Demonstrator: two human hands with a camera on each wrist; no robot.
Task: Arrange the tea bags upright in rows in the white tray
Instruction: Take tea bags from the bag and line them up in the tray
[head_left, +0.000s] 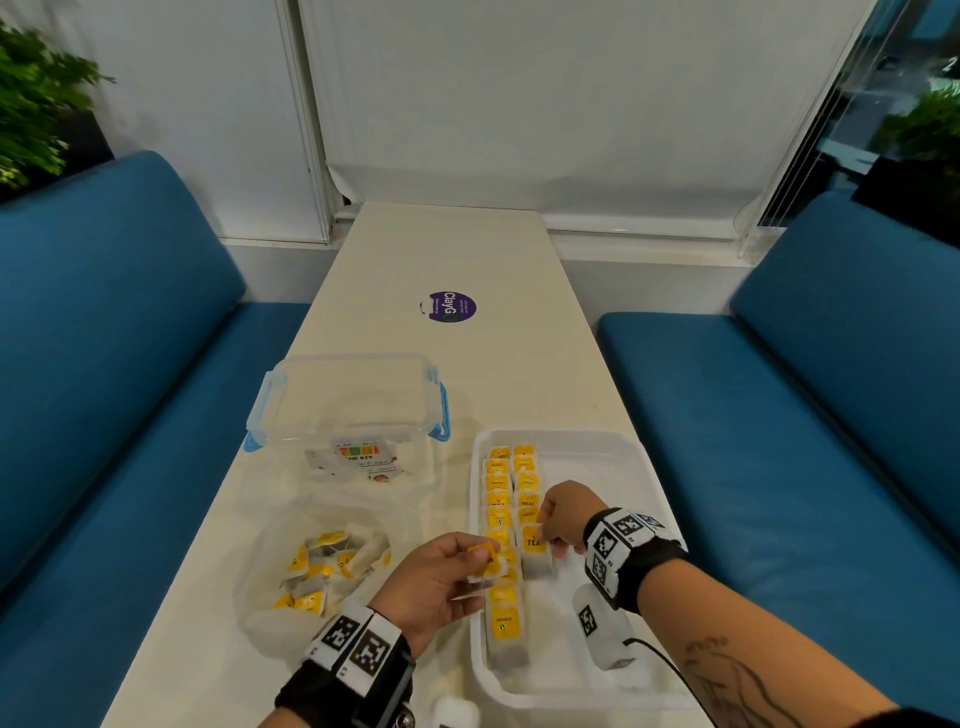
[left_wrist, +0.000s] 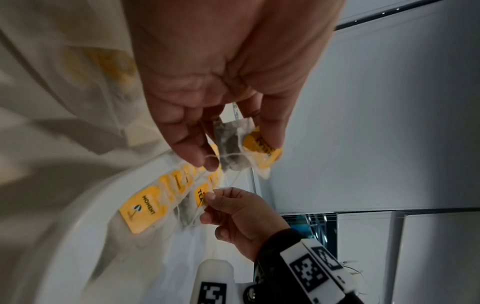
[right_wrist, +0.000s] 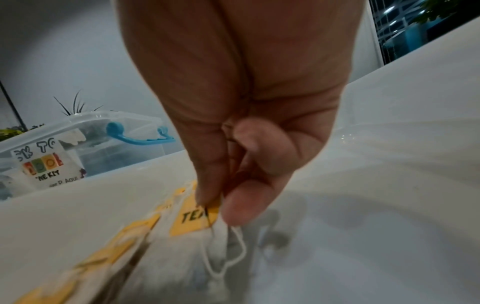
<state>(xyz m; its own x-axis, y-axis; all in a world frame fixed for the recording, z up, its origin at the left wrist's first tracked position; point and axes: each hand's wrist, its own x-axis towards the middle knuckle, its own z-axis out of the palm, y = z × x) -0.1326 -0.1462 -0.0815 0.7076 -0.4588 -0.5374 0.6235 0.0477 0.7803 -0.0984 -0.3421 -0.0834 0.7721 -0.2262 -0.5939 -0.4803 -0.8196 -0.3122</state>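
Note:
The white tray (head_left: 639, 691) lies at the near right of the table. Two rows of yellow-tagged tea bags (head_left: 497, 499) stand in its left half. My right hand (head_left: 563, 519) pinches the top of the nearest tea bag in the second row (head_left: 534, 548), whose tag reads TEA (right_wrist: 193, 218); thumb and forefinger grip it inside the tray (right_wrist: 389, 185). My left hand (head_left: 441, 577) holds another tea bag (head_left: 487, 561) just above the tray's left edge, and in the left wrist view that held tea bag (left_wrist: 249, 148) hangs from my fingertips over the rows (left_wrist: 168, 191).
A clear plastic bag (head_left: 311, 571) with several loose tea bags lies left of the tray. Behind it stands a clear box with blue clips (head_left: 348, 410). A purple sticker (head_left: 452, 306) sits mid-table. Blue benches (head_left: 831, 415) flank the table.

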